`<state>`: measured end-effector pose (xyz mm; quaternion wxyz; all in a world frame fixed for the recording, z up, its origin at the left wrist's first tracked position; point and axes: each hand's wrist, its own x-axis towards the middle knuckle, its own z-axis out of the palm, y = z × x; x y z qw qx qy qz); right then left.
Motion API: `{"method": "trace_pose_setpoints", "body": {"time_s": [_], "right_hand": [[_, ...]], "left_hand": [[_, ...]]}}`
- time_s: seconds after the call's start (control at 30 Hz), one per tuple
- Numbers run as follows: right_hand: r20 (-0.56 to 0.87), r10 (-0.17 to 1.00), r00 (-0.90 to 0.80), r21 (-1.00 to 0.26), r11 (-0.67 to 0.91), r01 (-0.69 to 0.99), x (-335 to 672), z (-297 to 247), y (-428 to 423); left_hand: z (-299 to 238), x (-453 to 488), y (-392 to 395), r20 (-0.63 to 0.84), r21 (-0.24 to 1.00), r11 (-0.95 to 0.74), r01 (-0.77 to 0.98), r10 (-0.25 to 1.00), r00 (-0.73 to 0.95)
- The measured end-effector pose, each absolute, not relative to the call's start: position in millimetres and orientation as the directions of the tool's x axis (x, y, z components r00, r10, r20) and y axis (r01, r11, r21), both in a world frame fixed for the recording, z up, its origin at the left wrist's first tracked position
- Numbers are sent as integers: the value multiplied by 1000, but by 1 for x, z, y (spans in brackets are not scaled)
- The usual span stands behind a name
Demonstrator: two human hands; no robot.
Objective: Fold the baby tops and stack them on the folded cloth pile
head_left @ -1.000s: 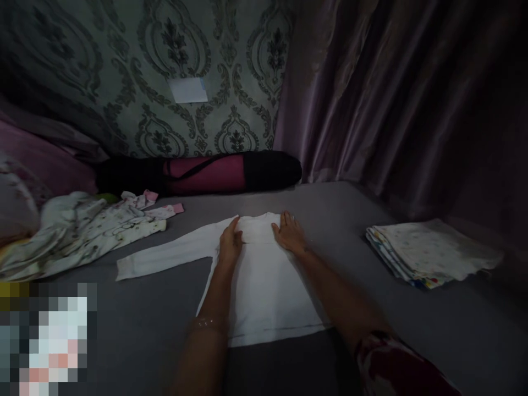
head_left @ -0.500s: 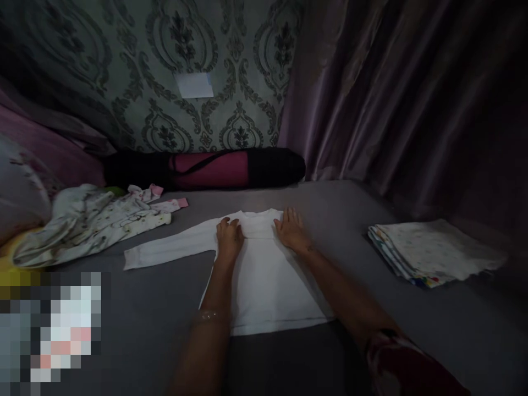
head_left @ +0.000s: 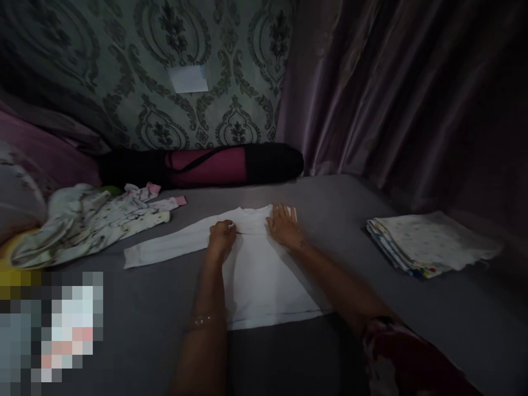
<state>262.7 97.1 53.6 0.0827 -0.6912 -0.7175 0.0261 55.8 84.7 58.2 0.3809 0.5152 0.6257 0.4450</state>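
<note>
A white long-sleeved shirt (head_left: 268, 280) lies spread on the grey bed surface, its neckline toward the wall. One sleeve (head_left: 165, 245) stretches out to the left, while the other lies folded flat across the upper chest. My left hand (head_left: 221, 237) is closed, fingers pinching the white fabric near the left end of that folded sleeve. At the shirt's right shoulder my right hand (head_left: 285, 227) rests flat with its fingers extended, pressing on the cloth. The right side of the shirt is partly hidden under my right forearm.
Rumpled printed baby clothes (head_left: 103, 225) with pink cuffs lie at left. A folded stack of printed cloths (head_left: 431, 242) sits at right. A black and pink rolled bag (head_left: 214, 166) lies along the patterned wall, and a purple curtain (head_left: 355, 99) hangs behind at right.
My left hand has moved slightly left along the folded sleeve, its fingers closing more. My right hand remains flat at the shoulder. The view has shifted slightly.
</note>
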Motion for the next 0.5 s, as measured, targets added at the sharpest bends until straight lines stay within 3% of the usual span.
{"method": "trace_pose_setpoints", "body": {"time_s": [0.13,0.5], "right_hand": [[39,978,-204,-212,207,955,240,45,91],[-77,978,-195,-208,176,962,233,52,94]], "left_hand": [[66,45,86,52,870,60,489,976,-212],[59,23,94,-71,906,167,390,966,-249]]}}
